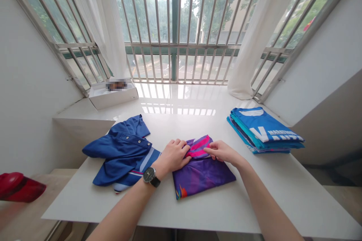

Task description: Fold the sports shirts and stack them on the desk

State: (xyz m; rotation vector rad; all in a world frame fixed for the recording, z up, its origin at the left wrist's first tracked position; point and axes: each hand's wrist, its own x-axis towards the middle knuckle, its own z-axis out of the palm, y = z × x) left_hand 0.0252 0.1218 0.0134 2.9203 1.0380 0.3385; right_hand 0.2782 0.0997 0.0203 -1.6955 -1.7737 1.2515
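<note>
**Pink stripes lie between two hands, flanked at 9 and 3**

The folded purple garment of smooth, thin fabric (203,175) lies on the glossy white counter (158,211), near its front edge and between the person's forearms. Take its middle as the dial's centre, with 12 towards the window. The hot-pink striped section (199,147) sits at its 12 o'clock part, above a plain purple panel; an orange and multicoloured print marks the corner at 7.

The spacing across that striped section matters most here. From the left hand (174,154) it lies at about 3 o'clock; from the right hand (223,152) it lies at about 9. Neither hand is clearly nearer — both touch the cloth, at opposite sides. The stripes' long axis tilts, running from about 8 up to 2, and the garment's near edge slants much the same way.

The right grip appears to pinch the striped section's side edge between thumb and fingers. The left grip lies palm down over the opposite side, fingers bent; I cannot tell whether it grasps cloth or only presses.

The rumpled navy-blue polo shirt with metallic snaps (121,154) spreads at 9 — just beside the left hand — and the stack of folded blue and teal shirts (264,130) stands well apart at 2.
</note>
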